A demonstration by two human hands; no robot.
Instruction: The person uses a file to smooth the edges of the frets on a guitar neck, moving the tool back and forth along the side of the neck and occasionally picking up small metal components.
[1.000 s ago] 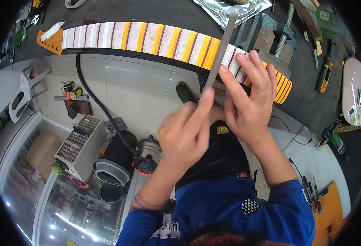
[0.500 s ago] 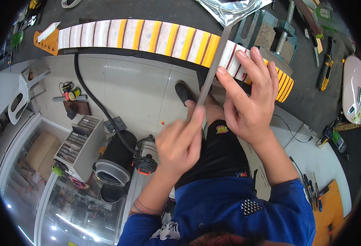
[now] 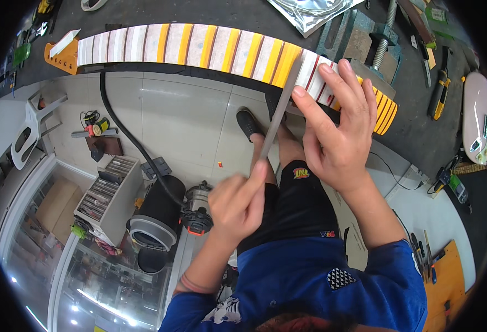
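Note:
A guitar neck (image 3: 224, 51) lies along the bench edge, its fretboard masked with white and yellow tape between the frets. Its orange headstock (image 3: 60, 60) is at the far left, with a white strip lying on it. My left hand (image 3: 235, 207) is closed round the near end of a long, flat metal file (image 3: 278, 119). The file's far end rests slantwise across the neck, beside the wide yellow tape. Fingers apart, my right hand (image 3: 340, 130) rests on the white-taped part near the body end, its index fingertip close to the file.
Behind the neck on the right stands a bench vise (image 3: 359, 47), near a clear plastic packet (image 3: 310, 11). A yellow-black utility knife (image 3: 440, 91) lies further right. Below left, a black hose (image 3: 111, 110) runs down to a vacuum (image 3: 196, 207) beside a black bin (image 3: 160, 202).
My left hand has drawn the file back toward me, so less of it reaches past the neck. My right hand stays almost where it was on the neck.

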